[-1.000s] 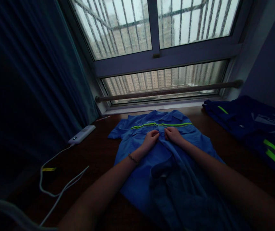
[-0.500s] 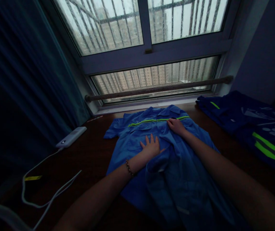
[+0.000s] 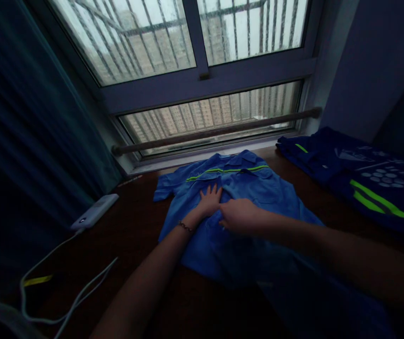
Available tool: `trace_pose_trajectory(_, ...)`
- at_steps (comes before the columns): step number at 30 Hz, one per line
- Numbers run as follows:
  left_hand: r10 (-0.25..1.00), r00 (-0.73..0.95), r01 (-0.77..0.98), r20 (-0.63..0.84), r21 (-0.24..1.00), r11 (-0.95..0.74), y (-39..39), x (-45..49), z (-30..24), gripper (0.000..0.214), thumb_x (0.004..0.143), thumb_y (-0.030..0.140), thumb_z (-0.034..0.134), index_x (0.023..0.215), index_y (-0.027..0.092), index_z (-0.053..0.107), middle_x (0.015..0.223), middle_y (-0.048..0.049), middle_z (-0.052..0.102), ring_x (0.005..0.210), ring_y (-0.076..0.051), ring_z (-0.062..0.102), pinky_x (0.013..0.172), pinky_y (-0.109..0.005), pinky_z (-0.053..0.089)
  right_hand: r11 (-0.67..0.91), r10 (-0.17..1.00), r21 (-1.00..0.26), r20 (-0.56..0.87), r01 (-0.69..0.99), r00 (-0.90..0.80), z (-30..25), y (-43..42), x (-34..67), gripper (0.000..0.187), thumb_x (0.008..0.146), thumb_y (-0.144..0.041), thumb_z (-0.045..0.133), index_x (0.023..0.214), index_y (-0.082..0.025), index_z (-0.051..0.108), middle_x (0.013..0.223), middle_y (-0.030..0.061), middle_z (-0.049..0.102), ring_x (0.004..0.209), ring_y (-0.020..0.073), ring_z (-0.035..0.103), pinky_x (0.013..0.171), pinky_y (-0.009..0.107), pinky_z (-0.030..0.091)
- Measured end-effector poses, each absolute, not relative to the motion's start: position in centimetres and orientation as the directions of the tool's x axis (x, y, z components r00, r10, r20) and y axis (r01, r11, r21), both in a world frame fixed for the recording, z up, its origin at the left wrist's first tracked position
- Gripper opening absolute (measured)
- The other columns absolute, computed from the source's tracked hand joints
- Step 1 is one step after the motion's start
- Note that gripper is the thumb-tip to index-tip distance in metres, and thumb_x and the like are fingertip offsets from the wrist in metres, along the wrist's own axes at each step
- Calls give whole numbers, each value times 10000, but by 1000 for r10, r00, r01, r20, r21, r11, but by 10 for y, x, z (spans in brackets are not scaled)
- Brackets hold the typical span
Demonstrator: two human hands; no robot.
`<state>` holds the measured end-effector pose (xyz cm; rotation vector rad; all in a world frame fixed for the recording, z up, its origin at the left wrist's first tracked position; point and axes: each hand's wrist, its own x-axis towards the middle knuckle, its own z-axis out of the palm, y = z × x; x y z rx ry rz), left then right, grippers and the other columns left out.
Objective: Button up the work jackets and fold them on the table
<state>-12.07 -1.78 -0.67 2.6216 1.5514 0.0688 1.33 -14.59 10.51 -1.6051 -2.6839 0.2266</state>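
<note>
A blue short-sleeved work shirt (image 3: 194, 230) with a yellow-green stripe across its chest lies spread on the dark wooden surface, collar toward the window. My left hand (image 3: 210, 200) rests flat on the shirt front with fingers spread, a bracelet on its wrist. Right beside it, my right hand (image 3: 239, 215) is closed, its fingers pinching shirt fabric near the middle of the front. The lower part of the shirt is bunched and lies in shadow under my right forearm.
A dark blue garment (image 3: 332, 165) with bright yellow-green strips lies at the right. On the left are a white power bank (image 3: 95, 212), a white cable (image 3: 78, 299) and a blue curtain (image 3: 46, 103). A barred window (image 3: 202, 103) with a rail stands behind.
My right hand has moved from the chest stripe down and left, beside my left hand. The camera view has shifted somewhat to the right. My left hand stays flat on the shirt.
</note>
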Motion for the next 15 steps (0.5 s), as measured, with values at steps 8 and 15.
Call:
trace_pose_trajectory(8, 831, 552, 833, 69, -23, -552, -5, -121, 10, 616, 761, 544, 399, 1265, 196, 332, 1357, -142, 267, 1231, -312, 224, 928, -515, 237, 365, 831, -509, -199, 780, -519, 43, -163, 53, 544, 796, -579, 320, 626, -118, 554, 555, 28, 494, 501, 108, 458, 472, 214, 323)
trace_pose_trajectory(15, 876, 404, 825, 263, 309, -473, -71, -117, 47, 495, 856, 438, 231, 726, 121, 589, 751, -78, 584, 723, -158, 525, 659, -263, 381, -195, 458, -950, -309, 245, -834, 49, -166, 85, 353, 499, -327, 721, 708, -123, 522, 621, -43, 504, 513, 54, 454, 488, 158, 382)
